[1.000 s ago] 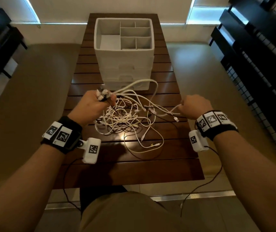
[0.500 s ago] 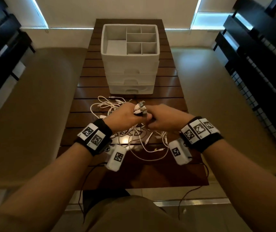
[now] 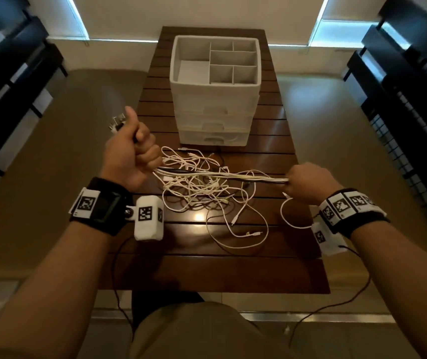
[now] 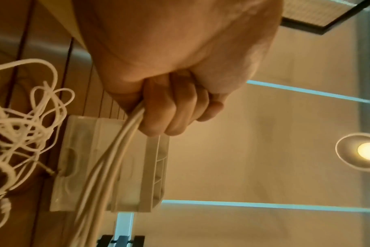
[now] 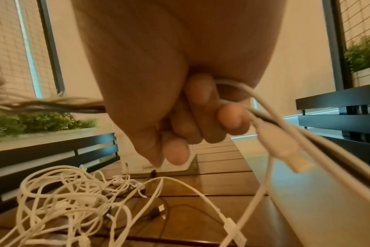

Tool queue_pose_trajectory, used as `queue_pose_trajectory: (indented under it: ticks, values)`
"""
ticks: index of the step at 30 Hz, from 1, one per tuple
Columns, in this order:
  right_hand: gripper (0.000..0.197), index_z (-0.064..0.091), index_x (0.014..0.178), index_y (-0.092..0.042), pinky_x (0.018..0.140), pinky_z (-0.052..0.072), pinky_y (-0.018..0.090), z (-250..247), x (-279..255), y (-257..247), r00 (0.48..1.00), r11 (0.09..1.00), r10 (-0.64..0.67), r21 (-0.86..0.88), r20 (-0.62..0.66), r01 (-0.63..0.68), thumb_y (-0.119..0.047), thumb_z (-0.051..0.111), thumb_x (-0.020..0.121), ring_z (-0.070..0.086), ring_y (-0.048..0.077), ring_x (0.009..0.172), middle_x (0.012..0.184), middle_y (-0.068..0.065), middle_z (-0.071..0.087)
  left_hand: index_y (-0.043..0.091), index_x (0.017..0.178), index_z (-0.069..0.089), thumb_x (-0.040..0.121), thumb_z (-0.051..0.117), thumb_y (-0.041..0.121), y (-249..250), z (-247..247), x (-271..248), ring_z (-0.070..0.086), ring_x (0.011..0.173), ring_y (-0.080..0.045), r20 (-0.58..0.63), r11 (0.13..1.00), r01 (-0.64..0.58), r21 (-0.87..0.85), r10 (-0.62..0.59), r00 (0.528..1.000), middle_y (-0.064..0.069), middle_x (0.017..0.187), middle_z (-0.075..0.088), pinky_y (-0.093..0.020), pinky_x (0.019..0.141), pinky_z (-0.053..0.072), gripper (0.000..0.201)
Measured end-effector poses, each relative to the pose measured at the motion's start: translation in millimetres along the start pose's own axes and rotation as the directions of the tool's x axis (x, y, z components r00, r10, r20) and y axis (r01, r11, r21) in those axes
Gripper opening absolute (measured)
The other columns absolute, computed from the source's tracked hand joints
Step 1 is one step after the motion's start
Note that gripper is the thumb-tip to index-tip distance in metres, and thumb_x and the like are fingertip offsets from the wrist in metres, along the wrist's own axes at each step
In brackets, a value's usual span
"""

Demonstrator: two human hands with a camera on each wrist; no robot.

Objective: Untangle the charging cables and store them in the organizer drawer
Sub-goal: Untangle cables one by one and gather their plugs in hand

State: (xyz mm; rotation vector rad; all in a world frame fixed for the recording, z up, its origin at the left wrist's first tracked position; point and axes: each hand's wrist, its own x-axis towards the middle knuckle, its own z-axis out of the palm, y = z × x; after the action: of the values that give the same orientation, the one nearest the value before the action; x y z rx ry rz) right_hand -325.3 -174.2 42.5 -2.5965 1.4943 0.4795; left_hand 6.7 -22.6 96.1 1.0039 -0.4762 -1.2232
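Cables (image 3: 222, 175) taut between 2 fists

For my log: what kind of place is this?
Probably a home or lounge room: a slatted wooden table, black shelving by the walls, potted plants on it.

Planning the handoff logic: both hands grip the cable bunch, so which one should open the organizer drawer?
Probably right. The left hand holds the gathered plug ends; the right hand only grips the cables mid-run and could let go. Drawers closed.
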Motion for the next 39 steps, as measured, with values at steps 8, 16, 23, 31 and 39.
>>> queue_pose_trajectory:
  ticks: [8, 16, 23, 31, 39]
  values:
    - [0.092, 0.041, 0.151, -0.03, 0.105, 0.049, 0.041, -38, -17, -36, 0.909, 0.967, -0.249, 0.131, 0.336, 0.216, -0.059, 0.083, 0.075, 0.049, 0.023, 0.131, 0.144, 0.001, 0.049, 0.023, 0.048, 0.034, 0.108, 0.027, 0.061, -27, 8, -9, 0.008, 0.038, -0.01, 0.157, 0.985, 0.084, -0.151, -0.06, 0.986, 0.009, 0.041, 0.022, -0.018, 0.036, 0.011, 0.072]
    - [0.034, 0.07, 0.107, -0.015, 0.074, 0.056, 0.028, -26, -20, -151, 0.831, 0.7, -0.556, 0.544, 0.009, 0.463, -0.048, 0.068, 0.096, 0.068, 0.011, 0.079, 0.091, 0.0, 0.074, 0.02, 0.051, 0.024, 0.112, 0.026, 0.055, -42, 28, -11, 0.014, 0.033, -0.01, 0.341, 0.964, 0.12, -0.238, -0.033, 0.939, 0.004, 0.043, 0.016, -0.018, 0.035, 0.016, 0.07]
    - [0.032, 0.074, 0.088, -0.015, 0.064, 0.043, 0.032, 6, -8, -125, 0.895, 0.847, -0.432, 0.289, -0.113, 0.446, -0.042, 0.06, 0.099, 0.062, 0.023, 0.074, 0.074, 0.003, 0.06, 0.024, 0.053, 0.03, 0.11, 0.045, 0.04, -49, 27, -15, 0.017, 0.034, -0.009, 0.1, 0.986, 0.127, -0.109, -0.116, 0.988, 0.007, 0.044, 0.019, -0.02, 0.033, 0.018, 0.061]
    - [0.032, 0.067, 0.09, -0.029, 0.064, 0.048, 0.022, 8, -23, -97, 0.872, 0.691, -0.477, 0.661, 0.114, 0.292, -0.061, 0.067, 0.091, 0.061, 0.004, 0.07, 0.081, -0.009, 0.066, 0.025, 0.055, 0.028, 0.108, 0.048, 0.042, -51, 27, -8, 0.017, 0.034, -0.007, 0.066, 0.98, 0.183, -0.071, -0.179, 0.982, 0.008, 0.045, 0.019, -0.018, 0.035, 0.014, 0.059]
    - [0.031, 0.064, 0.095, -0.013, 0.081, 0.057, 0.041, 17, 53, 14, 0.98, 0.901, 0.193, 0.405, -0.051, -0.156, -0.044, 0.068, 0.096, 0.066, 0.028, 0.092, 0.103, 0.01, 0.07, 0.023, 0.053, 0.034, 0.109, 0.045, 0.041, -52, 12, -13, 0.02, 0.034, -0.007, 0.157, 0.97, 0.235, -0.062, -0.223, 0.962, 0.007, 0.045, 0.021, -0.019, 0.035, 0.013, 0.06]
